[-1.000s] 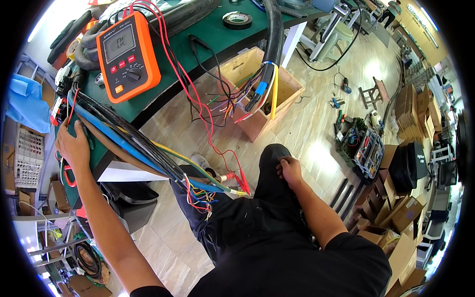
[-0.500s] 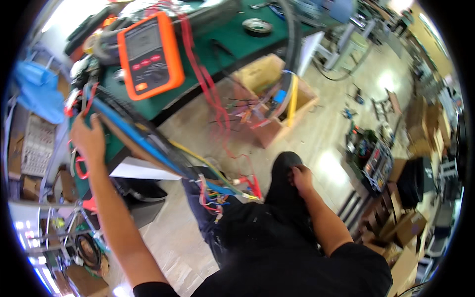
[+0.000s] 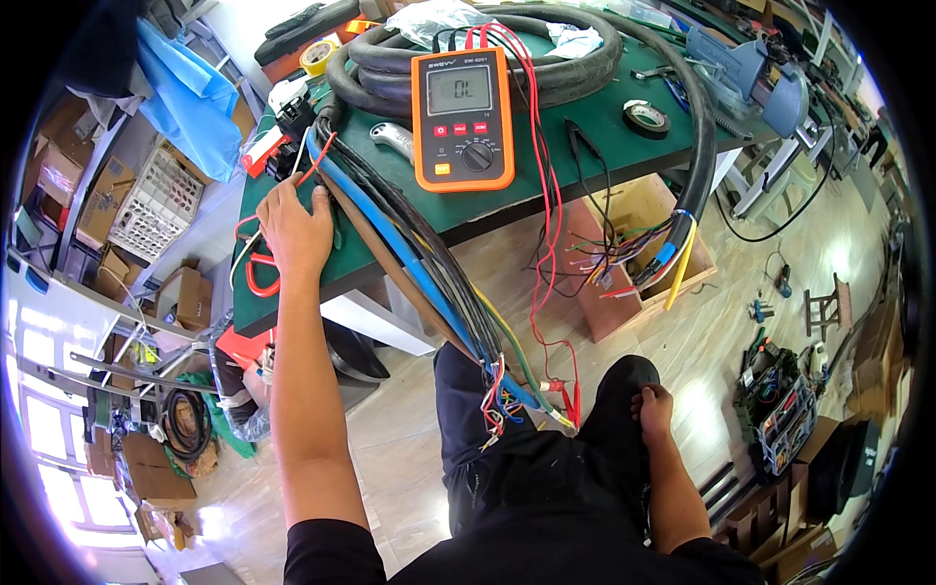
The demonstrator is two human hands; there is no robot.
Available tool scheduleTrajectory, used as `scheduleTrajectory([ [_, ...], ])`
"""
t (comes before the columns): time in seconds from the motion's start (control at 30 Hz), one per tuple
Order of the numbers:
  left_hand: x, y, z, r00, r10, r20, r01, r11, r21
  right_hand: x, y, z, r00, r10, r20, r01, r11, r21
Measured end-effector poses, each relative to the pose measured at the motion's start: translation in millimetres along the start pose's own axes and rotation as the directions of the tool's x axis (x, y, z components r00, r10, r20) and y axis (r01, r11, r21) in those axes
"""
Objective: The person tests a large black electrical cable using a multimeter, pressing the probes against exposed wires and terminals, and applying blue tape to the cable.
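Note:
My left hand (image 3: 295, 229) reaches over the near left corner of the green table with its fingers stretched out and thumb apart. Its fingertips are at a thin red wire (image 3: 317, 159) and a white one; whether they touch is hard to tell. Beside it, a thick bundle with a blue-sleeved cable (image 3: 429, 268) runs off the table to my lap, ending in stripped coloured wires (image 3: 500, 402). A red alligator clip (image 3: 575, 402) sits by the bundle's end. My right hand (image 3: 653, 408) rests curled on my right knee, nothing visible in it. An orange multimeter (image 3: 463, 122) lies on the table.
A thick black cable coil (image 3: 380, 73) lies behind the meter. Black tape (image 3: 645, 118) and black probes (image 3: 585, 141) are to its right. A wooden box (image 3: 624, 317) stands below the table edge, with another cable's wire ends over it. An open tool case (image 3: 785, 419) sits on the floor at right.
The head view has swung, so the table and meter appear farther right and sharper. My left hand stays by the wires at the table corner, and my right hand remains on the knee.

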State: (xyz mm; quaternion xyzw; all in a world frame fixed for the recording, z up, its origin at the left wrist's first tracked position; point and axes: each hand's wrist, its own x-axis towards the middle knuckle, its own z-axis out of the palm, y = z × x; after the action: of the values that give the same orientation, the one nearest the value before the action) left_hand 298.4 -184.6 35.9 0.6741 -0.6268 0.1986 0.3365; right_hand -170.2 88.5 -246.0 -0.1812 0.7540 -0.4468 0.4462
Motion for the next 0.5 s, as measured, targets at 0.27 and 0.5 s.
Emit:
scheduleTrajectory([
  [0.27, 9.5, 1.1, 1.5, 0.994, 0.095, -0.052, -0.094, 0.995, 0.022, 3.0, 5.5, -3.7, 1.0, -0.019, 0.004, 0.019, 1.0, -0.008],
  [0.5, 6.9, -22.2, 12.1, 0.991, 0.132, -0.034, -0.129, 0.989, 0.066, -0.4, -7.3, 1.4, 1.0, -0.024, -0.008, 0.024, 1.0, -0.02],
])
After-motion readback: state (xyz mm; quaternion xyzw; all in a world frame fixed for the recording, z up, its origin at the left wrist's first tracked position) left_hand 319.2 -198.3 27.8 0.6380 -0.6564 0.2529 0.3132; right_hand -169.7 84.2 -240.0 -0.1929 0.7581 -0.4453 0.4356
